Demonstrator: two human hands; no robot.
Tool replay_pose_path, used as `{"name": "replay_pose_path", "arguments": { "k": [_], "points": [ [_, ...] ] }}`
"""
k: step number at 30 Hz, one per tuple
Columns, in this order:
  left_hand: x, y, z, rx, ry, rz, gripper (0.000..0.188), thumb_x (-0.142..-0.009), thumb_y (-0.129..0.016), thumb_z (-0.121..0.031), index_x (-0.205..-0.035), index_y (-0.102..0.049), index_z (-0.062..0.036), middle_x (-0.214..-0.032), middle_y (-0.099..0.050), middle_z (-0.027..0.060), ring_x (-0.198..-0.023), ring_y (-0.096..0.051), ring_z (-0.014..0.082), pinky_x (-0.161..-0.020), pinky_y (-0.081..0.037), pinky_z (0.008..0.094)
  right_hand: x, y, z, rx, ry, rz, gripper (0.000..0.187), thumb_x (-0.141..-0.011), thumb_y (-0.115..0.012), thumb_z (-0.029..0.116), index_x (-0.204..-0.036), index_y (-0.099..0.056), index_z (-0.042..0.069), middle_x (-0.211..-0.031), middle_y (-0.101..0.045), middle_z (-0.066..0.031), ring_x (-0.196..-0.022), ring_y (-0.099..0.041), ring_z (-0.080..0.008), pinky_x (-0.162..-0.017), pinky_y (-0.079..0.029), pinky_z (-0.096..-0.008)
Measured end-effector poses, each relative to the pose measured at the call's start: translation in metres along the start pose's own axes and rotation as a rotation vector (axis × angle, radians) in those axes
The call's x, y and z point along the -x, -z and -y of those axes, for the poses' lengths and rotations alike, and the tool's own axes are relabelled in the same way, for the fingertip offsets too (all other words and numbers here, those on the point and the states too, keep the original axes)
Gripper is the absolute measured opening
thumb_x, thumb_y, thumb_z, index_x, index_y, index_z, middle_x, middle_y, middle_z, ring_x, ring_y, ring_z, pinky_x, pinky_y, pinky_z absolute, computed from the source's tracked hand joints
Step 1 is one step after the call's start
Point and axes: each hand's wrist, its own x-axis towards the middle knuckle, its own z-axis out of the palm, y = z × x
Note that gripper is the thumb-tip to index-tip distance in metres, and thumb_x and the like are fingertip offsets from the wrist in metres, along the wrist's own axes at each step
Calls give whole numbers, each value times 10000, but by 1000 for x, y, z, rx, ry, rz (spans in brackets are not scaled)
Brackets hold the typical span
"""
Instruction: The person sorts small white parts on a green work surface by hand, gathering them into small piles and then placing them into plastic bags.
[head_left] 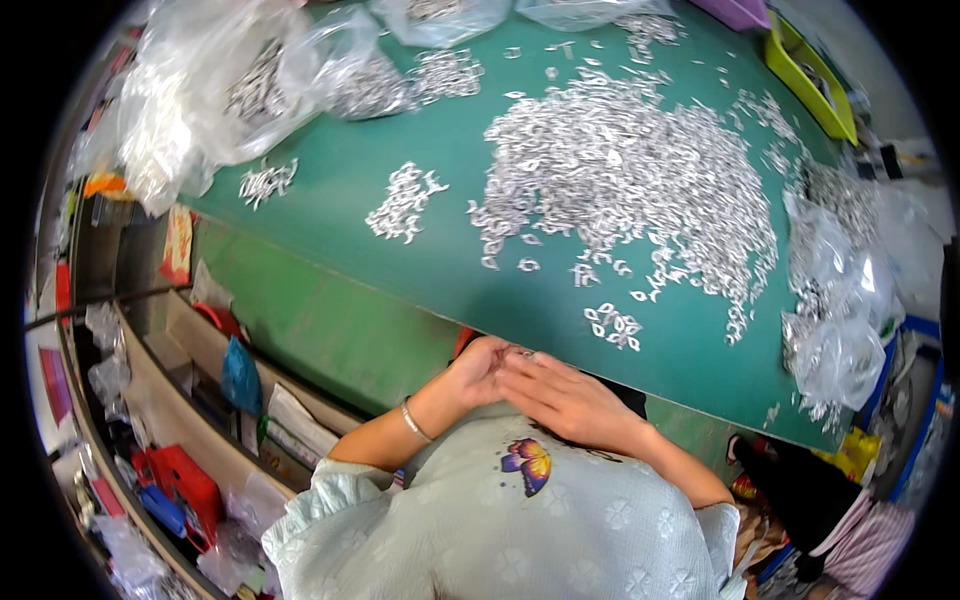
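My left hand [481, 372] and my right hand [560, 398] meet in front of my body, at the near edge of the green table [350, 255]. The left is cupped, and the fingers of the right lie close together across it. A tiny silvery glint shows between them; what they hold is mostly hidden. Just beyond my hands is a small group of silvery oval metal pieces [613, 327]. Behind it spreads a large heap of similar small pieces [625, 165]. A smaller pile [403, 201] sits to the left, with another little cluster [267, 182] farther left.
Clear plastic bags of metal pieces stand at the back left [368, 85] and right edge [838, 330]. A yellow-green bin [810, 80] is at the far right corner. Shelving with boxes and a red container [185, 490] lies left. Another person's dark-clothed leg [795, 490] shows lower right.
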Motion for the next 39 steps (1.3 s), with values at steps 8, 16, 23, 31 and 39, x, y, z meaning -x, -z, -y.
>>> {"name": "replay_pose_path", "arguments": {
  "k": [8, 16, 23, 31, 39],
  "points": [
    [4, -57, 44, -909, 6, -297, 263, -1017, -494, -142, -1210, -599, 0, -897, -570, 4, -754, -489, 70, -673, -401, 185, 59, 25, -12, 232, -284, -628, 246, -777, -650, 22, -1016, -673, -29, -1055, -656, -143, -1054, -610, -298, -876, -468, -391],
    [-38, -128, 70, -691, 7, -151, 286, -979, -525, -100, -1221, -561, 49, -1008, -605, 75, -881, -546, 130, -777, -455, 248, 137, 59, -9, 355, -914, -997, 188, -823, -644, -39, -1009, -663, -15, -995, -636, -148, -913, -577, -301, -852, -446, -376],
    [-76, -149, 85, -727, 179, -122, 269, -1012, -489, -138, -1216, -562, 21, -852, -549, 6, -661, -405, 72, -578, -363, 220, 144, 52, -18, 485, -927, -908, 259, -782, -705, 15, -1038, -671, 30, -1029, -611, -106, -933, -554, -277, -808, -419, -374],
    [-106, -161, 110, -865, -95, -200, 281, -996, -479, -110, -1226, -556, 30, -953, -601, 39, -886, -561, 136, -823, -460, 270, 130, 44, -1, -492, -710, -1261, 325, -954, -589, 120, -1245, -549, -21, -1194, -574, -154, -1080, -570, -244, -916, -457, -348],
    [-184, -237, 162, -857, -105, -272, 358, -960, -398, -40, -1272, -435, 132, -1160, -513, 153, -1103, -519, 225, -993, -441, 351, 154, 41, 0, -860, -558, -1710, 337, -1037, -425, 142, -1330, -432, -24, -1238, -543, -153, -1160, -542, -209, -989, -437, -364]
  ]
}}
